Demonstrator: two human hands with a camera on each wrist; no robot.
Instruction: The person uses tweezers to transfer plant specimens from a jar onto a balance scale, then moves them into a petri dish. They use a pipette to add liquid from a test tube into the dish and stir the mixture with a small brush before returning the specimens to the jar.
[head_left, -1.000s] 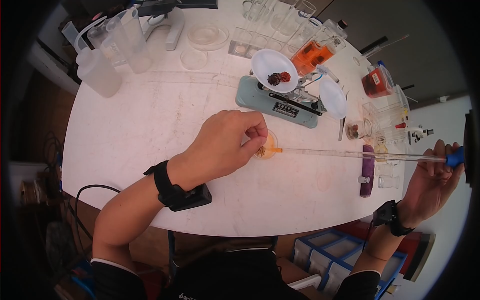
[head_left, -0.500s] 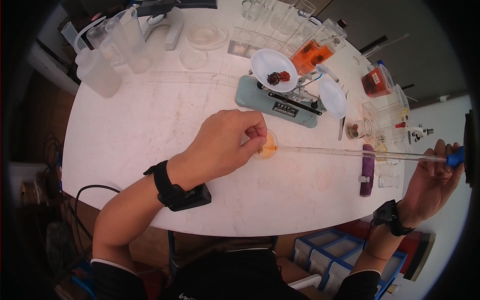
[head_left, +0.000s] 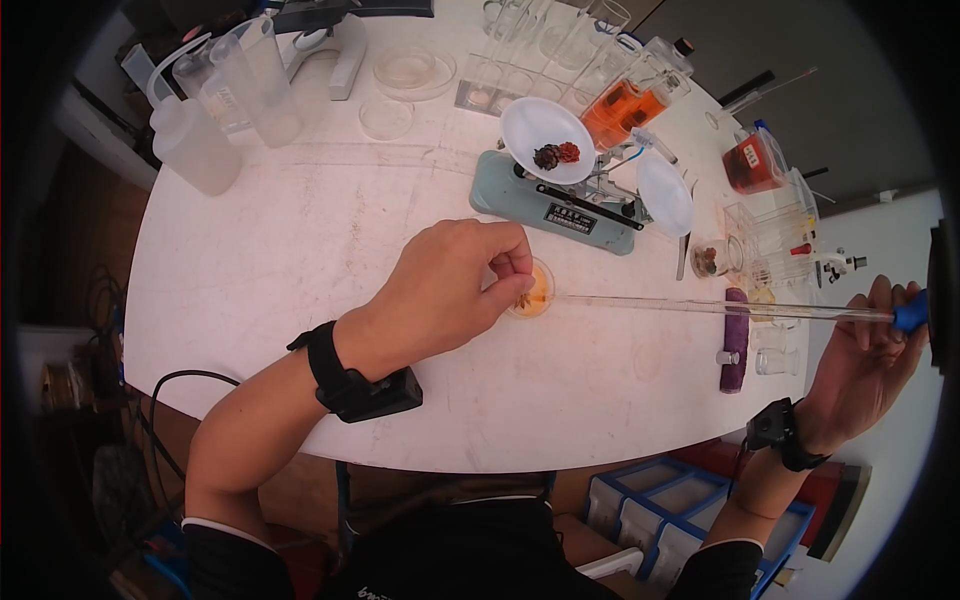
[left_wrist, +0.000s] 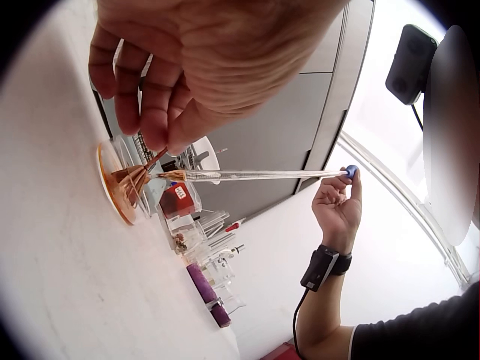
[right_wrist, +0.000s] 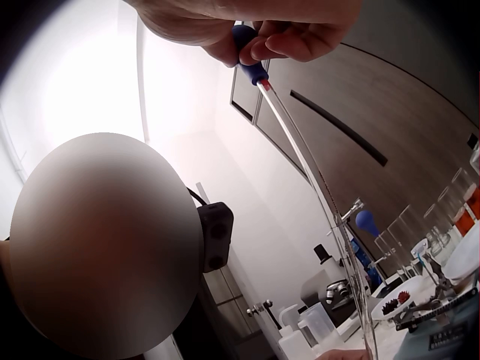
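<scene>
My left hand point(head_left: 455, 285) pinches the thin stem of a brown, dried-looking piece with several spread prongs point(left_wrist: 133, 182). Those prongs reach into a small round glass dish point(head_left: 543, 277) of orange liquid. On the far right, my right hand point(head_left: 862, 355) grips the blue rubber bulb point(head_left: 909, 313) of a long glass pipette point(head_left: 680, 304). The pipette lies nearly level across the table, its tip at the dish. Orange shows in the tip in the left wrist view. From the head, my left fingers hide part of the dish and the brown piece.
Behind the dish stands a balance point(head_left: 575, 222), dark and red bits on one white pan point(head_left: 525, 125). Orange-filled bottles point(head_left: 628, 108) and glass tubes are at the back. A purple roll point(head_left: 734, 345) lies under the pipette. Plastic bottles point(head_left: 195, 150) stand at left.
The orange liquid seen in the pipette's tip has shrunk back, and the tube's end looks clearer. Both hands stay where they were.
</scene>
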